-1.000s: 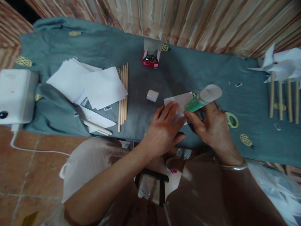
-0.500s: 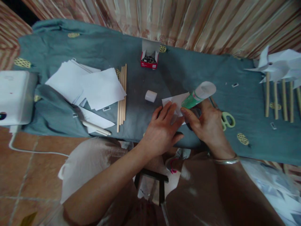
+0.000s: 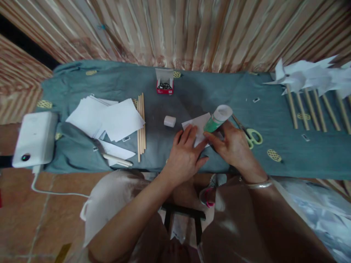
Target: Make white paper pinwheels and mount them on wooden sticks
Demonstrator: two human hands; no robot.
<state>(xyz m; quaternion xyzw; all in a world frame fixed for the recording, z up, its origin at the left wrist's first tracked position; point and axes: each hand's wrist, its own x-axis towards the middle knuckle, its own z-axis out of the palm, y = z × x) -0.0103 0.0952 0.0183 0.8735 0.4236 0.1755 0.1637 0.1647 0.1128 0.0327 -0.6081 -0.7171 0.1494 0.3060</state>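
My right hand (image 3: pixel 234 144) is closed around a large green and white glue stick (image 3: pixel 218 117), its lower end against a small sheet of white paper (image 3: pixel 199 121). My left hand (image 3: pixel 185 155) lies with its fingers spread on that sheet, pressing it to the cloth. Part of the paper is hidden under both hands. Left of the sheet lies a white cap (image 3: pixel 170 121) on its side. Scissors with light green handles (image 3: pixel 254 137) lie just beyond my right hand, their blades partly hidden by it.
A stack of white paper (image 3: pixel 105 118), wooden sticks (image 3: pixel 141 128) and a white pen (image 3: pixel 117 160) lie left. An open red box (image 3: pixel 165 87) of small metal pieces stands behind. White paper pinwheels (image 3: pixel 304 78) on sticks lie right. A white device (image 3: pixel 37 137) with a cable sits far left.
The camera view has shifted, so the table sits lower in the picture. The glue stick stays in my right hand over the paper, with only a slight shift; my left hand still presses the sheet.
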